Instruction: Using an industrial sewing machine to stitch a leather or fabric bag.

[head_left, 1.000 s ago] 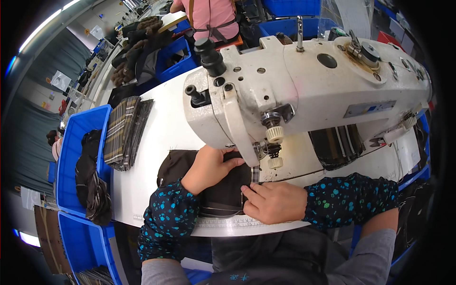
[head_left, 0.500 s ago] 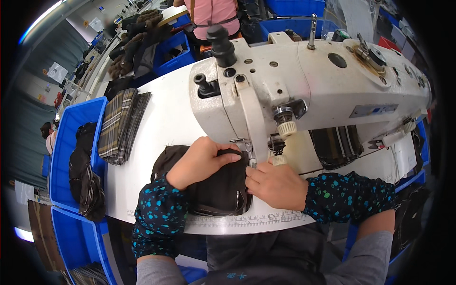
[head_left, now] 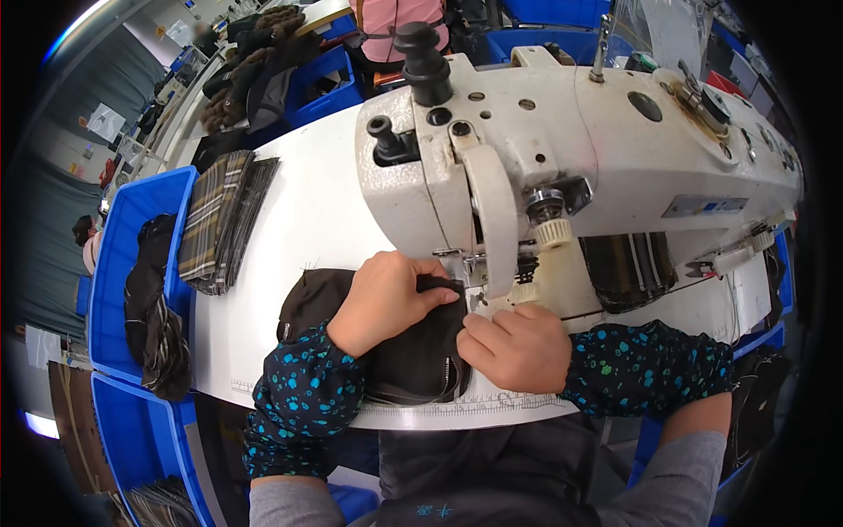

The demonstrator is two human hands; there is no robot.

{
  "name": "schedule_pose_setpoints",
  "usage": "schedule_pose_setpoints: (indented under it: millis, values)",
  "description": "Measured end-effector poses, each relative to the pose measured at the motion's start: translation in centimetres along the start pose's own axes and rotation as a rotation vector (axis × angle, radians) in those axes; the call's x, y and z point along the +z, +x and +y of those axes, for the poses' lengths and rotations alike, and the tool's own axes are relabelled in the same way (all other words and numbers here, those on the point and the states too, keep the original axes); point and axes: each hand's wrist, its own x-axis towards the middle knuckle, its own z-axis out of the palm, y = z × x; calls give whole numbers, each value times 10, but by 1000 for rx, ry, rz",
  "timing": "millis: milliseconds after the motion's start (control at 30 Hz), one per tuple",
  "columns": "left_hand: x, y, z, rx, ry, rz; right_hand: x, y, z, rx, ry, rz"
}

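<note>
head view: both hands (head_left: pixel 386 299) on dark fabric (head_left: pixel 413 351)

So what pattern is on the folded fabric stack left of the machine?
Brown-and-cream plaid folded fabric stack, head view.

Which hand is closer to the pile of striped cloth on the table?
Left. The left hand lies on the dark fabric piece, on the side toward the striped cloth stack. The right hand sits farther away, beside the sewing machine needle.

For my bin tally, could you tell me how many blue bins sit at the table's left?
2: one blue bin holding dark fabric, another blue bin below it; others may be hidden.
</note>
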Motion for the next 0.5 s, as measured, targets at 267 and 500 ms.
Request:
schedule_pose_setpoints:
  millis: [267,500]
  values:
    - [-6,-2,-6,69,-108,-52,7,-2,-4,-65,-19,18]
    - [6,-3,0,12,56,71,6,-7,-7,-42,-8,-5]
